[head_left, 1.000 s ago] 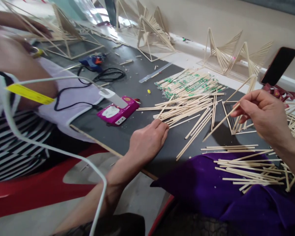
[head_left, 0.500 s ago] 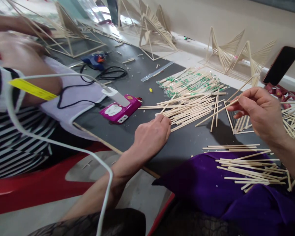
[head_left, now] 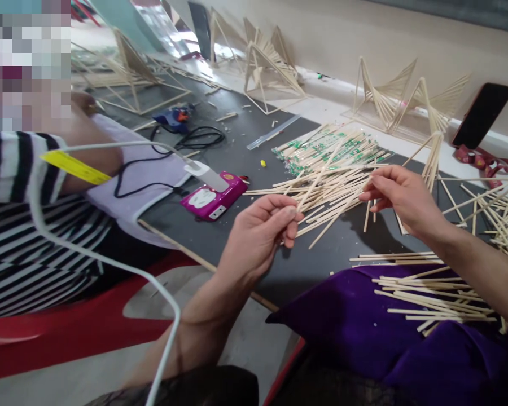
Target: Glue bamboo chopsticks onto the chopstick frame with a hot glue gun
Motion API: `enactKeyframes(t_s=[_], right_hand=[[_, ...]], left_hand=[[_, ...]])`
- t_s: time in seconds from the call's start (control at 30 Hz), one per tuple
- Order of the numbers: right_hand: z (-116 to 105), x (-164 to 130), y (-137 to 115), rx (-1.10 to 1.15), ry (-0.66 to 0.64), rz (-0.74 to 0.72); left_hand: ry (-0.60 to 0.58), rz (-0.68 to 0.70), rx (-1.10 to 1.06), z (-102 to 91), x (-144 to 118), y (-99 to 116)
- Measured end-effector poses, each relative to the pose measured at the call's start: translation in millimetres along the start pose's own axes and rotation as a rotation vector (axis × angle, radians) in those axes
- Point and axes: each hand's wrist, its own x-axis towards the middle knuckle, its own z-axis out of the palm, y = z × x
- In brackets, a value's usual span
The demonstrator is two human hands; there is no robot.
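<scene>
A loose pile of thin wooden sticks (head_left: 330,180) lies spread on the dark tabletop (head_left: 237,146). My left hand (head_left: 258,234) is raised just off the table at the pile's near end, its fingertips pinched on the ends of a few sticks. My right hand (head_left: 402,197) is at the pile's right side, thumb and fingers closed on a stick that slants down to the left. A partly built stick frame (head_left: 432,160) stands just behind my right hand. More sticks (head_left: 432,296) rest on purple cloth (head_left: 355,327) over my lap.
Packaged sticks with green print (head_left: 322,146) lie behind the pile. A pink power strip (head_left: 214,197) with a white plug (head_left: 205,172) and cable, a blue glue gun (head_left: 173,115), a propped phone (head_left: 482,113) and finished stick structures (head_left: 271,62) are nearby. A person in stripes (head_left: 34,225) sits at left.
My left hand has lifted off the table and pinched stick ends. My right hand has moved left and down to the pile, away from the stick frame.
</scene>
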Motion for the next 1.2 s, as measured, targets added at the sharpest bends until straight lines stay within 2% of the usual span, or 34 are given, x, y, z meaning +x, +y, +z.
enactKeyframes(t_s=[0.1,0.17,0.3,0.4,0.47,0.53,0.6,0.73,0.87,1.0,1.2], right_hand=[[7,5,2,-0.06,-0.039,-0.017],[6,0,0,-0.158,-0.116,-0.073],[-6,-24,-9,-0.317,-0.289,-0.2],[-22,-42,-17,-0.273,-0.283,-0.181],[-33,-51,-22,-0.226,-0.313,-0.066],[-43,-57,-25,-0.224,-0.378,0.051],[-49,-61,-24,-0.271,-0.428,0.114],[-57,-67,-13,-0.318,-0.395,0.119],[-70,-72,2,-0.215,-0.331,0.163],[-83,-79,8,-0.228,-0.281,0.205],[-89,-85,6,-0.257,-0.334,0.187]], left_hand=[[-0.094,-0.188,-0.24,20.3,-8,2],[-0.175,-0.281,-0.325,34.5,-12,1],[-0.351,-0.31,-0.401,60.4,-20,-6],[-0.482,-0.313,-0.326,74.7,-22,-7],[-0.478,-0.281,-0.261,82.2,-22,-3],[-0.421,-0.237,-0.246,89.6,-21,3],[-0.415,-0.226,-0.242,97.8,-19,6],[-0.483,-0.257,-0.191,115.3,-13,7],[-0.429,-0.227,-0.199,126.7,-6,5],[-0.414,-0.175,-0.215,134.1,-4,7],[-0.378,-0.1,-0.174,146.5,-5,10]])
